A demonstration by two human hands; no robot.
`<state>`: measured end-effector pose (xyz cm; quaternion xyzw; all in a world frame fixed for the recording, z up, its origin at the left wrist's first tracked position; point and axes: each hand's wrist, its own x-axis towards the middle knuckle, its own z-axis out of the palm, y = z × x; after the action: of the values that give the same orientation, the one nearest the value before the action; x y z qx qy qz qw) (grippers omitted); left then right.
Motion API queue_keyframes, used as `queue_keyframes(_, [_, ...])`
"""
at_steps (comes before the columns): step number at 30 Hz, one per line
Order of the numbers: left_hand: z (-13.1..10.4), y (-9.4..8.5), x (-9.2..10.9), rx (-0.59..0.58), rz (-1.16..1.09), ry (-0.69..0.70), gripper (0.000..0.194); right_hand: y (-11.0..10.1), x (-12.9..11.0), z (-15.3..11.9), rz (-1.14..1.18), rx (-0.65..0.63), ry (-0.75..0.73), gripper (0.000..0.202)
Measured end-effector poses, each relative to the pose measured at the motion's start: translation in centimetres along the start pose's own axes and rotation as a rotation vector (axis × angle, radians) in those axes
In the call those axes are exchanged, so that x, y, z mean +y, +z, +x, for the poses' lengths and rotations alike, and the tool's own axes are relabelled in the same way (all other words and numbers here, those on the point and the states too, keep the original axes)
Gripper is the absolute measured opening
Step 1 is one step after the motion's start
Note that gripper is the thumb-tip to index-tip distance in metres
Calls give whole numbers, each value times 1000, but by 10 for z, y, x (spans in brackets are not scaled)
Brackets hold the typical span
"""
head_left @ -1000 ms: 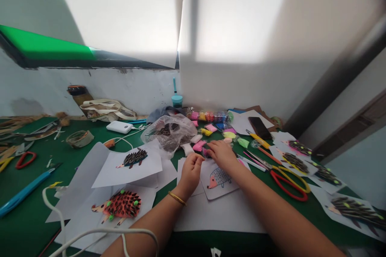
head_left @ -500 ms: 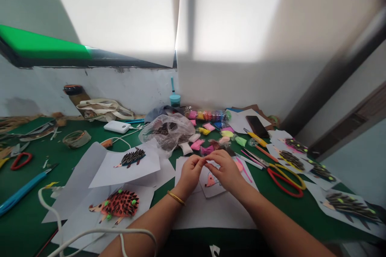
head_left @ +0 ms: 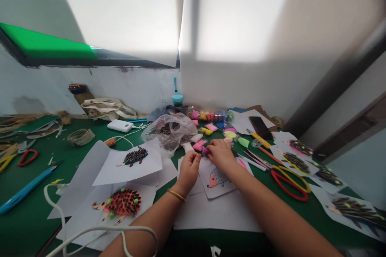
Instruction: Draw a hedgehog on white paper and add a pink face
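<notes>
My left hand (head_left: 188,172) is closed in a pinch above the white sheets; whatever its fingertips hold is too small to make out. My right hand (head_left: 222,156) reaches among the clay packets, its fingers closed on a magenta clay packet (head_left: 206,151). Under my right forearm lies a paper with a hedgehog drawing (head_left: 222,178). The drawing's face is covered in pink clay, and blue lines mark its body. The hand and forearm hide the right part of that paper. White sheets (head_left: 193,213) lie below it.
Scissors (head_left: 286,176) and a pen lie to the right, near several finished hedgehog pictures (head_left: 325,174). Behind my hands are a plastic bag of seeds (head_left: 169,130) and more clay packets (head_left: 243,141). A seed-covered hedgehog (head_left: 123,202) and a white cable (head_left: 99,229) are at left.
My hands have parted. The right hand has moved forward to the magenta packet, uncovering more of the drawing, while the left stays pinched near its former place. The view has shifted slightly.
</notes>
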<state>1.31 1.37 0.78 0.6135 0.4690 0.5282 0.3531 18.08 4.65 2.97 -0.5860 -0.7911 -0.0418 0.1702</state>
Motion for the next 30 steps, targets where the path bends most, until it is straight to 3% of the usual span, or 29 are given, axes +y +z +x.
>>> queue_keyframes(5, [2,-2,4,11,-145,-77,25,-7,2,-9,214,106,-19,16])
queue_keyframes(11, [-1,2,8,17,-258,10,25,-18,6,-39,541,97,-8,16])
queue_keyframes(18, [-10,3,7,2,-16,207,39,-31,-10,-56,606,68,15,16])
queue_keyframes(30, [-8,-3,15,12,202,157,42,-24,-19,-60,590,84,76,16])
